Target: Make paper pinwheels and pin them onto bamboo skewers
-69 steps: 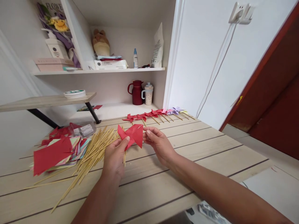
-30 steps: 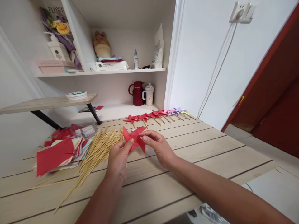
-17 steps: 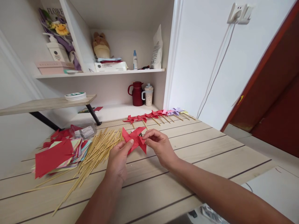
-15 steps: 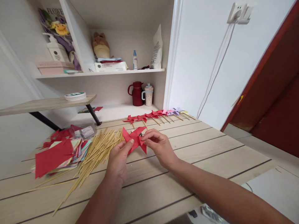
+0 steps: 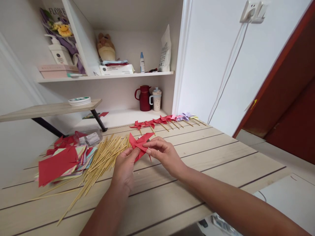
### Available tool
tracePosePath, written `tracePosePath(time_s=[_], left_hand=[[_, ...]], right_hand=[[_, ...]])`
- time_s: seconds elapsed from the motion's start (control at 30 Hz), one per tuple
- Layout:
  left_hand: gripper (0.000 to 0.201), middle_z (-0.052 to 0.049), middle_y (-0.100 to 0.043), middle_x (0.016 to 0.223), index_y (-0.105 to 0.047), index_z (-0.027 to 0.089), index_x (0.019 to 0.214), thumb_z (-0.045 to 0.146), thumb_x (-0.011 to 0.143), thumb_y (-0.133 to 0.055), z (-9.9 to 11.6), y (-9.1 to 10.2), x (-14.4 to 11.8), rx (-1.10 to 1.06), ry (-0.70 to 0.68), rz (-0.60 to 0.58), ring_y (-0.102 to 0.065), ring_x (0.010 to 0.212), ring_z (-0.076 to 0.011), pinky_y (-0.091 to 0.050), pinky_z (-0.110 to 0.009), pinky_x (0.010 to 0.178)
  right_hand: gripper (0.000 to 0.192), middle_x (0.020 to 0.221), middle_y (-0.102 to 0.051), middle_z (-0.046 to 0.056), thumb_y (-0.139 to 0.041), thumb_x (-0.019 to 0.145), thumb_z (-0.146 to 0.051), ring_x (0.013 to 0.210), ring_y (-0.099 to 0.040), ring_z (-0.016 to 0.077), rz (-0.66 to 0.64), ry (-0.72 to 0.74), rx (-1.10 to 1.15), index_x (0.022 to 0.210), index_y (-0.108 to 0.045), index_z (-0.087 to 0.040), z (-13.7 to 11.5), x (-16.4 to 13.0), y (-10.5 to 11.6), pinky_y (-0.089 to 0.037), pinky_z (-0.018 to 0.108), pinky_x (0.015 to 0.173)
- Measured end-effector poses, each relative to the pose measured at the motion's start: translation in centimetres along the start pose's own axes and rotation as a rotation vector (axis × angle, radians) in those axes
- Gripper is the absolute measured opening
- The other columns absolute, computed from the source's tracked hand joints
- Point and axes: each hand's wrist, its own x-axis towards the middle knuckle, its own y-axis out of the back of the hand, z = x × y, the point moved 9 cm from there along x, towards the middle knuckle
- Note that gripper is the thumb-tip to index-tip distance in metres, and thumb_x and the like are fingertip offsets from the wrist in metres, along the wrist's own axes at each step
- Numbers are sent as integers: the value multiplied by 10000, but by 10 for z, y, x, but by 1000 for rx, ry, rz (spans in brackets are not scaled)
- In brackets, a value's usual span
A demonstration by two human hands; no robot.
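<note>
Red paper pinwheel (image 5: 140,144) is now pinched from both sides, just above the wooden table (image 5: 197,154). Since a couple of seconds ago the flat red sheet has had its corners pulled in toward the middle; the blades now stand folded and the right fingers have moved onto the centre. Judging by that, the folding looks about finished and the centre is being held together or fastened; a small pin-like bit may sit there, too small to tell.

Left hand (image 5: 124,167) closed on the pinwheel's left lower edge, thumb on top. Right hand (image 5: 163,152) closed narrow, fingertips pressing the pinwheel's middle from the right.

Left of the pinwheel, touching range: loose pile of bamboo sticks (image 5: 100,160) fanned over the table. Further left of the pinwheel: stack of coloured paper squares (image 5: 61,160), red on top. Behind the pinwheel: row of finished pinwheels (image 5: 167,120) on sticks, red then purple, lying flat.

Well behind the pinwheel: white shelf unit with red jug (image 5: 144,97) and cup (image 5: 156,98); upper shelf holds bottles, boxes, a plush toy. Right of the pinwheel: white wall, socket with cables, dark red door.
</note>
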Motion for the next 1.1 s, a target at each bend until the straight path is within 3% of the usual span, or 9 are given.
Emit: tracePosePath(time_s=[0.17, 0.33, 0.57, 0.9, 1.1], left_hand=[[355, -72, -779, 812, -801, 149, 844, 333, 554, -892, 1, 0, 0, 10, 3, 18, -695, 826, -199, -514, -310, 825], [384, -88, -780, 823, -801, 137, 866, 375, 576, -883, 5, 3, -1, 74, -34, 44, -694, 830, -221, -522, -336, 818], [366, -83, -781, 827, -788, 146, 862, 407, 616, -857, 9, 9, 0, 214, -110, 88, -681, 804, -224, -504, -351, 804], [390, -69, -784, 838, -792, 161, 928, 396, 624, -864, 7, 6, 0, 190, -89, 54, -698, 795, -222, -517, -378, 849], [346, -52, -767, 772, -787, 165, 844, 386, 595, -881, 9, 6, -2, 152, -83, 70, -695, 754, -208, -518, -335, 778]], right_hand=[[172, 883, -635, 25, -729, 876, -417, 888, -577, 195, 41, 13, 33, 851, -787, -257, 0, 1, 2, -441, 362, 852], [255, 792, -618, -13, -848, 740, -408, 770, -535, 162, 116, -143, 255, 774, -673, -225, 14, 4, 8, -426, 323, 766], [318, 773, -653, -12, -888, 681, -399, 750, -569, 152, 90, -251, 374, 778, -649, -214, 20, 2, 2, -449, 321, 769], [394, 717, -645, -33, -936, 597, -343, 680, -578, 128, 94, -320, 356, 871, -688, -207, 27, 1, 1, -466, 310, 729], [358, 740, -689, -1, -925, 595, -394, 695, -596, 139, 64, -372, 318, 800, -718, -187, 29, 0, -3, -484, 327, 749]])
